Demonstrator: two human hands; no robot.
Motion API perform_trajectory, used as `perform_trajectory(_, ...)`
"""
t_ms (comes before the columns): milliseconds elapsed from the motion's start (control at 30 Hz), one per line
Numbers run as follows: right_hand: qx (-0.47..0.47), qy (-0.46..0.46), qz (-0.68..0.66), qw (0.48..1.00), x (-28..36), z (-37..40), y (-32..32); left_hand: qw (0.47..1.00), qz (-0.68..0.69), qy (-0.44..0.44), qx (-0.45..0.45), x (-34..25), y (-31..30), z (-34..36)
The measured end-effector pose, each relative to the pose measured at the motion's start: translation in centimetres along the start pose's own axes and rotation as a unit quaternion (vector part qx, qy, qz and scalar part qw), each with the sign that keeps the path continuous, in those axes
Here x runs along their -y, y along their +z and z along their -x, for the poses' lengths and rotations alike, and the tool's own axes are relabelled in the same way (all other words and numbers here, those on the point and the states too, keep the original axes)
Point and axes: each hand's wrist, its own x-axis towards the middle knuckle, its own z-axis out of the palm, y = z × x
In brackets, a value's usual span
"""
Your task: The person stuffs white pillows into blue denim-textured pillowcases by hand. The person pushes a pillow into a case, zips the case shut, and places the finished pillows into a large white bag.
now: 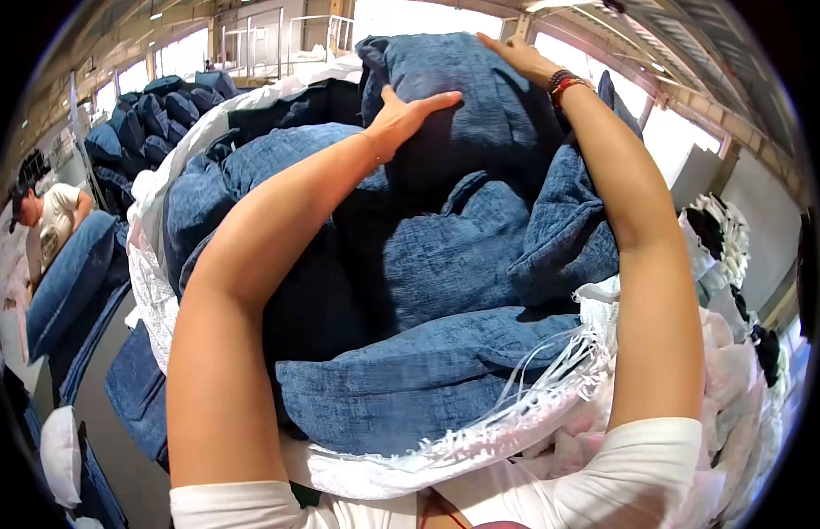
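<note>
Head view: my left hand [410, 115] fingers spread flat on the top cushion [485, 132], right hand [515, 55] over its far edge, grip unclear, cushion atop the pile [427, 379] in the bag [150, 291].

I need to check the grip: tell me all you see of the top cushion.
The top cushion is a plump, dark blue pillow of coarse woven-looking fabric, tilted on the heap of like cushions in the white bag. The left hand lies flat on its front; the right hand rests at its upper edge.
</note>
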Motion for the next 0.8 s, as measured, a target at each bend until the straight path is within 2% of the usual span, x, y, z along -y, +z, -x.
perform_trajectory(33,-0.090,-0.044,0.004,0.995,-0.1,-0.6,1.2,0.999,-0.005,0.028,0.014,-1.3,-0.5,1.9)
perform_trajectory(67,-0.088,-0.053,0.007,0.995,-0.1,-1.5,1.2,1.000,0.000,0.029,0.007,-2.4,-0.5,1.8)
perform_trajectory(100,-0.035,-0.108,-0.133,0.985,-0.5,-2.5,1.3,0.998,0.042,0.049,-0.008,-3.1,-0.4,1.3)
perform_trajectory(133,0.014,-0.159,-0.269,0.950,-1.1,-1.6,-1.1,0.994,0.082,0.074,-0.018,-5.9,0.9,3.0)
perform_trajectory(167,0.218,-0.006,-0.468,0.856,-0.9,-1.1,-2.6,0.974,0.196,0.087,0.077,-7.4,1.4,5.5)
perform_trajectory(200,0.304,0.068,-0.416,0.854,-0.9,-1.3,-2.8,0.981,0.185,0.048,0.042,-7.9,2.4,7.4)
perform_trajectory(267,0.309,-0.150,-0.317,0.884,-0.8,2.7,-1.5,0.974,0.209,0.049,0.077,-1.8,5.5,7.5)
perform_trajectory(300,0.336,-0.059,-0.244,0.908,2.8,5.9,-2.1,0.986,0.162,0.042,0.022,-0.7,6.3,10.2)
perform_trajectory(333,0.361,-0.062,-0.123,0.922,6.0,8.3,-2.3,0.992,0.116,0.034,-0.034,0.3,6.9,12.8)
perform_trajectory(367,0.370,-0.089,-0.046,0.923,6.8,8.7,-1.6,0.994,0.107,-0.005,-0.016,-0.3,6.5,14.0)
perform_trajectory(400,0.370,-0.121,0.006,0.921,6.6,8.0,-0.9,0.994,0.098,-0.043,0.003,-1.0,6.1,14.9)
perform_trajectory(433,0.370,-0.146,0.046,0.916,6.3,7.2,-0.4,0.997,0.043,-0.055,-0.022,-0.8,6.6,15.1)
perform_trajectory(467,0.372,-0.163,0.075,0.911,6.1,6.6,0.1,0.997,0.049,-0.057,-0.021,-2.3,5.7,15.2)
perform_trajectory(533,0.378,-0.179,0.108,0.902,5.0,6.0,1.3,0.988,-0.014,-0.107,0.115,-6.0,2.7,15.0)
perform_trajectory(567,0.385,-0.184,0.116,0.897,4.6,5.7,1.7,0.943,-0.181,-0.089,0.265,-8.6,-1.0,13.6)
perform_trajectory(600,0.387,-0.192,0.122,0.894,4.3,5.6,2.3,0.871,-0.435,-0.008,0.227,-10.6,-2.8,12.6)
perform_trajectory(633,0.390,-0.197,0.124,0.891,4.2,5.6,2.8,0.779,-0.497,0.224,0.312,-8.8,-5.6,4.4)
perform_trajectory(667,0.392,-0.200,0.119,0.890,3.9,5.8,3.3,0.770,-0.538,0.343,-0.027,-7.9,-5.4,4.2)
perform_trajectory(700,0.391,-0.205,0.113,0.890,4.0,5.8,3.6,0.767,-0.544,0.340,-0.026,-6.7,-5.3,3.3)
perform_trajectory(800,0.386,-0.165,0.052,0.906,4.0,6.6,3.6,0.682,-0.605,0.382,0.149,-1.7,-5.6,-2.9)
